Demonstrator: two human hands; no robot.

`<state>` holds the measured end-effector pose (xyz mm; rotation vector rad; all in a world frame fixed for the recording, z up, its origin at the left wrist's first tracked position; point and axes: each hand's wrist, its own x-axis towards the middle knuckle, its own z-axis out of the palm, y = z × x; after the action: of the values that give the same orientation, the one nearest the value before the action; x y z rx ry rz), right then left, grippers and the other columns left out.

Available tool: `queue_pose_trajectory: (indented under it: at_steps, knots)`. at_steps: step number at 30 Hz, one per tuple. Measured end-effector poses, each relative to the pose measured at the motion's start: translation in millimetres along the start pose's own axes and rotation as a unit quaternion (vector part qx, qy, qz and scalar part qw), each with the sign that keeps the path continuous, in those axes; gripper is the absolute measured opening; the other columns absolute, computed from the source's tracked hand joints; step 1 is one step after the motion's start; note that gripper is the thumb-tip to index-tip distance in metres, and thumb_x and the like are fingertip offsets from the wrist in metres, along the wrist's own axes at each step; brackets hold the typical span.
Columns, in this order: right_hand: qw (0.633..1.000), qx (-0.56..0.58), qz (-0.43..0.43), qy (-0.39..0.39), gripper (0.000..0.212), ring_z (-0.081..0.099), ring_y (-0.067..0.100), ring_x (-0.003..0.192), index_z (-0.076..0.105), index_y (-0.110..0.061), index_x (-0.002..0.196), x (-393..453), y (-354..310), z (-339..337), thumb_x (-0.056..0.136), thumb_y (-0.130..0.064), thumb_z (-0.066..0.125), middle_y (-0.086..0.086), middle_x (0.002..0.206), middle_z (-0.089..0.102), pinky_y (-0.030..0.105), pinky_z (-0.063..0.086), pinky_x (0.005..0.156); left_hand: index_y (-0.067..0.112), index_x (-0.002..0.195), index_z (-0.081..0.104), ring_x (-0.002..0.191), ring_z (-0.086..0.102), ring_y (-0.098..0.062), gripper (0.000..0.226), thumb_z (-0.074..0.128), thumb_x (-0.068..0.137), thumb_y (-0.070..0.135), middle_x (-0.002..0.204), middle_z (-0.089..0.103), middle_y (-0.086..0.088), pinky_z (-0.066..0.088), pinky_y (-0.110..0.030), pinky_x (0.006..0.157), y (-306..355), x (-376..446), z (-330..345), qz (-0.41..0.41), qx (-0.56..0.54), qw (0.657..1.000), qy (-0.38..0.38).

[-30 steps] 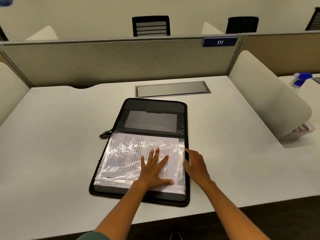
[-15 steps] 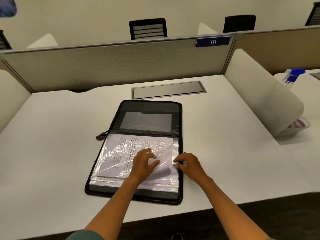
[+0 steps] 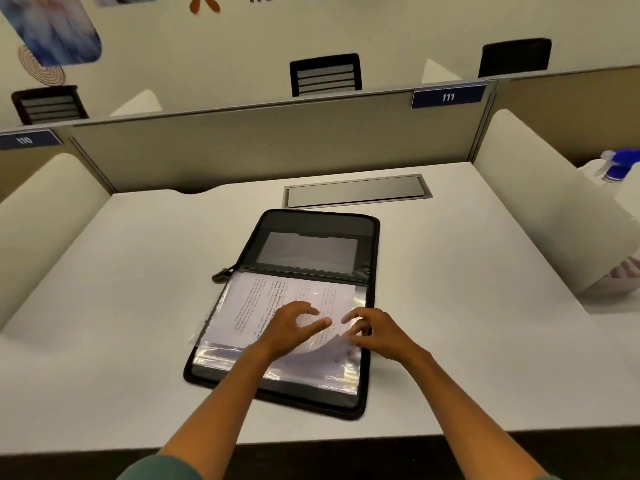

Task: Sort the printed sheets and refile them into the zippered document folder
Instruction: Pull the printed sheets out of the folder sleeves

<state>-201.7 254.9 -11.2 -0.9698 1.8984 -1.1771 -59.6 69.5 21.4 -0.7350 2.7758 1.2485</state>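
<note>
A black zippered document folder (image 3: 313, 220) lies open on the white desk (image 3: 467, 341), its zipper pull (image 3: 221, 274) at the left of the spine. The near half holds printed sheets (image 3: 256, 303) under a clear plastic sleeve (image 3: 221, 358). My left hand (image 3: 291, 329) rests over the sheets with thumb and fingers pinching a sheet whose lower right corner curls up. My right hand (image 3: 375, 332) is beside it at the sleeve's right edge, fingers curled on the shiny plastic. The far half shows a grey pocket (image 3: 308, 251) with nothing in it.
A metal cable cover (image 3: 356, 190) is set in the desk behind the folder. Curved white dividers stand at left (image 3: 41, 216) and right (image 3: 547, 216). A blue-topped spray bottle (image 3: 614, 168) is beyond the right divider. A grey partition (image 3: 277, 143) closes the back.
My left hand went from flat on the sleeve to curled, lifting a sheet corner. My right hand moved in from the folder's right edge onto the sleeve. The camera tilted up.
</note>
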Motion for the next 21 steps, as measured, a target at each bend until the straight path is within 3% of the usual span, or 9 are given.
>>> queue_pose_trajectory:
  at_steps: [4, 9, 12, 16, 21]
  knots:
    - [1.0, 0.018, -0.006, 0.018, 0.028, 0.074, 0.016, 0.083, 0.064, -0.015, 0.098, 1, 1, 2, 0.078, -0.009, 0.082, 0.006, 0.092, 0.073, 0.024, 0.058, 0.076, 0.033, 0.141, 0.046, 0.141, 0.033, -0.015, 0.101, 0.067, 0.056, 0.083, 0.154, 0.038, 0.007, 0.029, -0.039, 0.116, -14, -4, -2, 0.02, 0.106, 0.99, -0.091]
    - [1.0, -0.009, -0.002, 0.029, 0.023, 0.071, 0.012, 0.076, 0.069, -0.013, 0.091, -1, 3, 5, 0.075, -0.005, 0.083, -0.003, 0.082, 0.072, 0.024, 0.056, 0.071, 0.04, 0.145, 0.038, 0.151, 0.011, -0.014, 0.096, 0.064, 0.063, 0.082, 0.162, 0.02, 0.011, 0.014, -0.045, 0.123, -43, -7, 3, 0.036, 0.169, 0.976, -0.131]
    - [0.999, -0.023, 0.015, 0.032, 0.019, 0.062, 0.0, 0.065, 0.073, -0.016, 0.083, -3, 5, 4, 0.074, -0.001, 0.081, -0.009, 0.073, 0.066, 0.017, 0.05, 0.063, 0.039, 0.145, 0.04, 0.151, 0.009, -0.013, 0.076, 0.07, 0.078, 0.06, 0.162, 0.019, 0.011, 0.013, -0.044, 0.123, -52, -5, 5, 0.053, 0.183, 0.975, -0.115]
    - [0.998, -0.027, 0.016, 0.05, 0.027, 0.06, -0.006, 0.07, 0.067, -0.025, 0.069, -6, 12, -1, 0.075, -0.002, 0.082, -0.007, 0.081, 0.063, 0.015, 0.047, 0.064, 0.037, 0.146, 0.041, 0.151, 0.01, -0.014, 0.07, 0.069, 0.083, 0.051, 0.162, 0.021, 0.009, 0.011, -0.041, 0.121, -52, -5, 8, 0.064, 0.184, 0.976, -0.097]
    - [0.995, -0.036, 0.028, 0.088, 0.011, 0.061, 0.004, 0.077, 0.076, -0.01, 0.078, -21, 21, -4, 0.073, -0.008, 0.085, -0.004, 0.091, 0.06, 0.016, 0.049, 0.067, 0.034, 0.147, 0.038, 0.152, 0.008, -0.018, 0.072, 0.069, 0.084, 0.051, 0.163, 0.019, 0.005, 0.006, -0.045, 0.122, -59, -6, 13, 0.101, 0.227, 0.966, -0.077]
